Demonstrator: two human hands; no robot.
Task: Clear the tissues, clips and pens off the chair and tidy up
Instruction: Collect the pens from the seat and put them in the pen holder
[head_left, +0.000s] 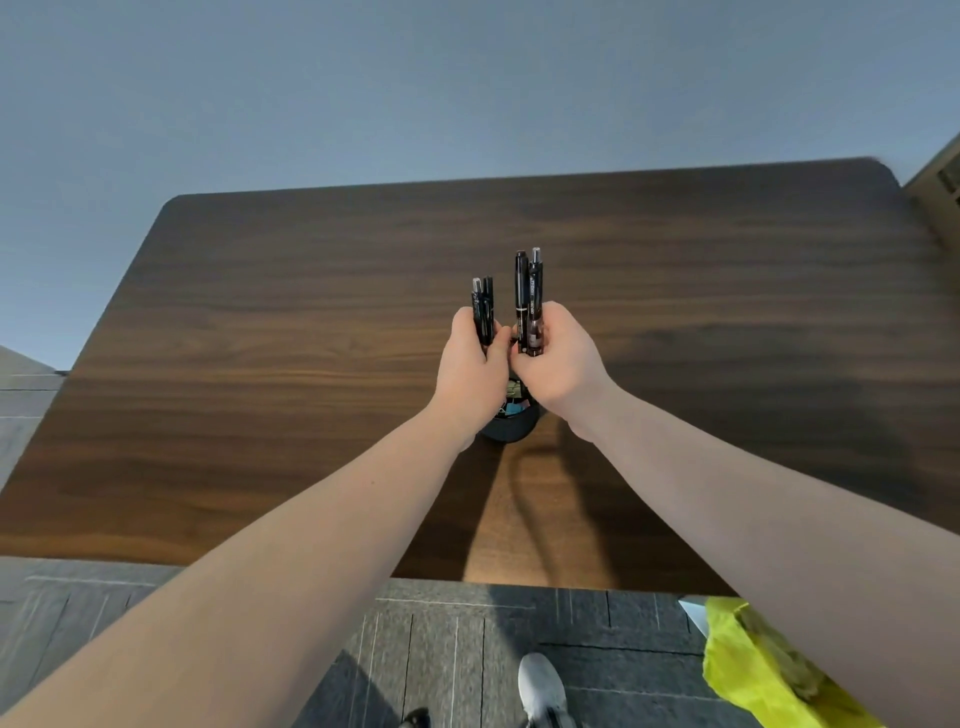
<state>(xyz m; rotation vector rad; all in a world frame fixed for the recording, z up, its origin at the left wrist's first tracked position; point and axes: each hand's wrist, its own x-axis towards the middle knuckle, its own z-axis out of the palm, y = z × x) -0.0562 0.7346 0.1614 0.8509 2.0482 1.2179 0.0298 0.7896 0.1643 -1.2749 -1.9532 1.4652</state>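
Observation:
My left hand (470, 364) grips two black pens (483, 309) upright, their tops pointing away from me. My right hand (558, 364) holds two more black pens (529, 296), also upright. Both hands touch each other above a dark round holder (511, 428) that stands on the dark wooden table (260, 338). Coloured clips (511, 408) show inside the holder, mostly hidden by my hands. The chair and the tissues are out of view.
A yellow-green bag (753, 660) sits at the lower right, below the table's near edge and partly behind my right forearm. My shoe (543, 691) stands on grey floor tiles. A blue-grey wall lies beyond the table's far edge.

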